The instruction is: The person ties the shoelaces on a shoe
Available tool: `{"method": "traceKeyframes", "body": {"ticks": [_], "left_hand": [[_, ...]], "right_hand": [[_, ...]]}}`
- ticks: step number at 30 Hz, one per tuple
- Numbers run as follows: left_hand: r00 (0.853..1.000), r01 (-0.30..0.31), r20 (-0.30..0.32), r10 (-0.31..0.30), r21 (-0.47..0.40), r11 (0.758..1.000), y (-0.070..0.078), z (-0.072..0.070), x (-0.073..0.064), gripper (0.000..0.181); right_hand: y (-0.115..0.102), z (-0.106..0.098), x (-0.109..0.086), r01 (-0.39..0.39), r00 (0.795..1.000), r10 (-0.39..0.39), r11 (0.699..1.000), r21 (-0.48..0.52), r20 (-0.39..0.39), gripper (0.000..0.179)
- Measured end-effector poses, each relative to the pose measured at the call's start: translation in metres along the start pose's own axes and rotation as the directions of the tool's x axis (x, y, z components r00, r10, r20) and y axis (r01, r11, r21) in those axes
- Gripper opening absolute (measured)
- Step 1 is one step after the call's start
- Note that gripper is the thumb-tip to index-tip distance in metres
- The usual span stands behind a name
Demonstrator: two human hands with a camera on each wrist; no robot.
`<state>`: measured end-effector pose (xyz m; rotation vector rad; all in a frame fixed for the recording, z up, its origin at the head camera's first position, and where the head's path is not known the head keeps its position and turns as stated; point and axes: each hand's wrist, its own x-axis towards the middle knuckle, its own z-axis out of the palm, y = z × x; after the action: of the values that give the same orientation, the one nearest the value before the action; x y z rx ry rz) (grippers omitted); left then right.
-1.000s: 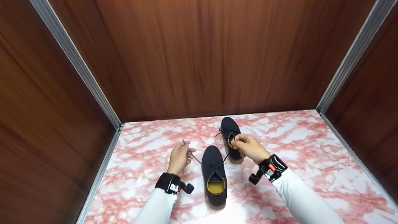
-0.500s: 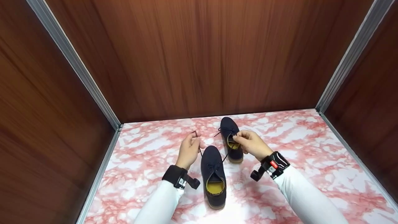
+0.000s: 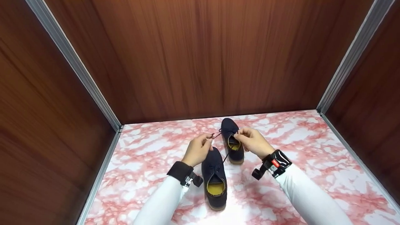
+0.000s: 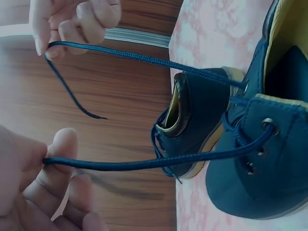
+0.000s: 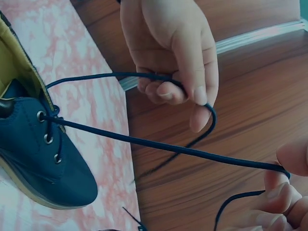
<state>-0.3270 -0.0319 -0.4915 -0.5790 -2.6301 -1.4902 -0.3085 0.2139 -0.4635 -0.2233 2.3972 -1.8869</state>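
Note:
A dark navy lace-up shoe (image 3: 213,170) with a yellow lining stands nearest me, its toe pointing away. My left hand (image 3: 197,151) is raised over its toe and pinches one shoelace (image 4: 139,164) between thumb and forefinger. To the right, my right hand (image 3: 254,143) pinches the other shoelace (image 5: 163,148), whose loose end hangs past the fingers. Both laces run stretched from the top eyelets up to the fingers. The two hands are close together, level with each other. The right fingertips overlap the second shoe in the head view.
The matching navy shoe (image 3: 229,125), its lace tied in a bow, stands farther back and slightly right. Pink-and-white marbled surface (image 3: 150,150) lies under both. Brown wood-grain panels (image 3: 200,62) with metal corner strips (image 3: 78,65) rise behind and at the sides.
My left hand has moved right and forward over the near shoe's toe, carrying its lace toward the right hand. The right hand has shifted only slightly. Both shoes stay in place.

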Motion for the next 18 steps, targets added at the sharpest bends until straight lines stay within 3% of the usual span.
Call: {"method": "traceKeyframes", "body": {"ticks": [4, 8, 13, 18], "left_hand": [[0.992, -0.025, 0.120, 0.024, 0.007, 1.000, -0.003, 0.007, -0.001, 0.024], [0.967, 0.013, 0.252, -0.026, 0.051, 0.999, -0.017, 0.011, -0.005, 0.015], [0.946, 0.103, 0.304, -0.116, 0.058, 0.993, -0.032, 0.009, -0.010, 0.021], [0.934, 0.135, 0.336, -0.124, -0.008, 0.991, -0.035, 0.006, -0.009, 0.029]], "right_hand": [[-0.007, 0.000, 0.001, 0.022, 1.000, -0.022, 1.000, -0.006, -0.008, 0.015], [-0.011, 0.001, 0.002, 0.038, 0.999, -0.038, 0.999, -0.023, -0.010, 0.014], [-0.011, 0.002, 0.005, 0.033, 0.999, -0.033, 0.998, -0.046, -0.001, 0.013], [-0.012, 0.004, 0.008, 0.025, 1.000, -0.025, 0.998, -0.062, 0.009, 0.015]]}}
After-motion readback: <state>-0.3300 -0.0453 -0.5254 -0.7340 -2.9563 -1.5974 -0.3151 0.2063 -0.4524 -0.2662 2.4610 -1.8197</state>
